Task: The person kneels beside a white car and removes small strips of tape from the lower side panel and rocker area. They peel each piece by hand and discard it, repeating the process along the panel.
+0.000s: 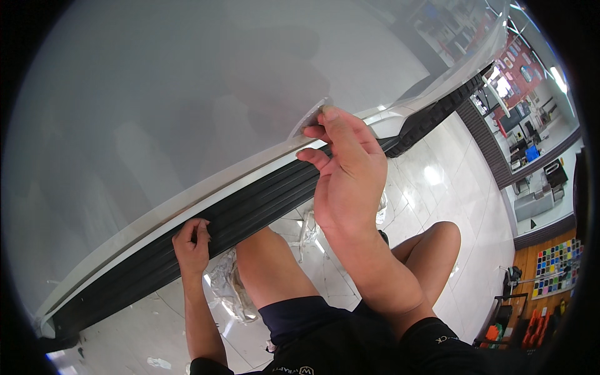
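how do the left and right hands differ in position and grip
The left hand is lower down, at the black ribbed side step; the right hand is higher, at the lower edge of the car panel.
The right hand pinches a clear film flap; the left hand's fingers are curled in, and whether they hold anything can't be told.
Both hands are bare.

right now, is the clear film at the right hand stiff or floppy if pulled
The clear film is probably floppy, since it looks thin and bends away from the panel. It's likely light: the right hand holds it in a pinch.
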### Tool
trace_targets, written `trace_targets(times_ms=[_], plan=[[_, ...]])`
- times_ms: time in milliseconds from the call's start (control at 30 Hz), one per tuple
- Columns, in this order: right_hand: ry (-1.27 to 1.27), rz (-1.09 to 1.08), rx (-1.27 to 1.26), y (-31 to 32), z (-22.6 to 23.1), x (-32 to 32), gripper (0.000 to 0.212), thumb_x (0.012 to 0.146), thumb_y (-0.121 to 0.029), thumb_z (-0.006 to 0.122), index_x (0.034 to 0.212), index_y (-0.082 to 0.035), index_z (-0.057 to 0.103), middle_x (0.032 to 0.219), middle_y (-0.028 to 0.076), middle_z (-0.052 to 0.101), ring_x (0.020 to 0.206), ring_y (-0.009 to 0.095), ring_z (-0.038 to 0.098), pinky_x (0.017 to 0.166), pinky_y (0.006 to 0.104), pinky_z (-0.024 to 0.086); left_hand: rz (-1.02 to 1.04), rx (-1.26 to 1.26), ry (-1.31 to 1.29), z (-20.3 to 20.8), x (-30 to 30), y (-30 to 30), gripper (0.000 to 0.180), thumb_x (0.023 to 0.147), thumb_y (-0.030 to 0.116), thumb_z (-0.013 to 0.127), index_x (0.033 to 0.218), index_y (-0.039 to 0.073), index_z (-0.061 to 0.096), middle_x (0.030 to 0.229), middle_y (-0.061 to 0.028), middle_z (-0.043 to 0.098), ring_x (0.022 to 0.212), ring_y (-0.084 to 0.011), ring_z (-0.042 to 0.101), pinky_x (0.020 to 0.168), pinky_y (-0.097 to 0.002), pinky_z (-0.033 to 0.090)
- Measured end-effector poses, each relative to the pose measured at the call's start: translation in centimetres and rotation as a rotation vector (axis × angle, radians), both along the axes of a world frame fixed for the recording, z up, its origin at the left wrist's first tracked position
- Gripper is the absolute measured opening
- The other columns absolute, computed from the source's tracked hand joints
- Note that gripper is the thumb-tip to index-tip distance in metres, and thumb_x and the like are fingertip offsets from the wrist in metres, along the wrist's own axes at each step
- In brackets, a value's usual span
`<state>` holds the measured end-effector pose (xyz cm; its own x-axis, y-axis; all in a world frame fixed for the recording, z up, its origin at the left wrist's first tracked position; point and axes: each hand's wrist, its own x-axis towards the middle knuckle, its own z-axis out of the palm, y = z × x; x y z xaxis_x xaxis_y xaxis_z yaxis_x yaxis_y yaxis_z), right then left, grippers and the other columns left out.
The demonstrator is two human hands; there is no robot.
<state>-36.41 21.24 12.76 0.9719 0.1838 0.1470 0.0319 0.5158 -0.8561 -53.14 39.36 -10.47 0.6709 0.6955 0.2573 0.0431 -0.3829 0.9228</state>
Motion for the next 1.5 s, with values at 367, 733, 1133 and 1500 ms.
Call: trace_targets(times_ms=[367, 733, 1133, 1500], plan=[[-0.127, -0.107, 0.006, 0.8, -0.7, -0.2, 0.021, 0.100, -0.012, 0.072, 0.110, 0.006, 0.072, 0.092, 0.010, 0.073, 0.081, 0.012, 0.068, 0.067, 0.0282, 0.059, 0.012, 0.000, 0.008, -0.1, 0.1, 0.2, 0.013, 0.100, 0.007, 0.064, 0.094, -0.003, 0.071, 0.066, -0.0041, 0.062, 0.060, -0.0087, 0.055, 0.059, -0.0266, 0.045], [-0.076, -0.109, 0.083, 1.1, -0.8, -0.1, 0.020, 0.101, -0.012, 0.072, 0.108, 0.007, 0.072, 0.092, 0.009, 0.073, 0.080, 0.011, 0.067, 0.068, 0.0287, 0.060, 0.008, 0.006, -0.001, -0.1, 0.1, 0.1, 0.013, 0.100, 0.007, 0.064, 0.094, -0.002, 0.071, 0.065, -0.0044, 0.062, 0.059, -0.0091, 0.057, 0.058, -0.0269, 0.045], [-0.204, -0.157, 0.039, 1.4, -1.7, 0.2, 0.016, 0.102, -0.009, 0.070, 0.109, 0.005, 0.071, 0.095, 0.008, 0.073, 0.082, 0.010, 0.068, 0.069, 0.0275, 0.062, 0.016, 0.006, -0.013, 0.3, 0.2, 0.0, 0.014, 0.101, 0.009, 0.065, 0.094, -0.002, 0.071, 0.065, -0.0044, 0.063, 0.059, -0.0090, 0.058, 0.057, -0.0269, 0.045], [-0.221, -0.131, 0.041, 1.2, -1.6, 0.2, 0.019, 0.101, -0.008, 0.071, 0.111, 0.007, 0.071, 0.099, 0.011, 0.073, 0.088, 0.014, 0.071, 0.068, 0.0314, 0.062, 0.016, 0.009, 0.002, 0.0, 0.2, 0.2, 0.014, 0.101, 0.009, 0.065, 0.093, -0.002, 0.071, 0.064, -0.0045, 0.062, 0.059, -0.0094, 0.058, 0.058, -0.0274, 0.046]])
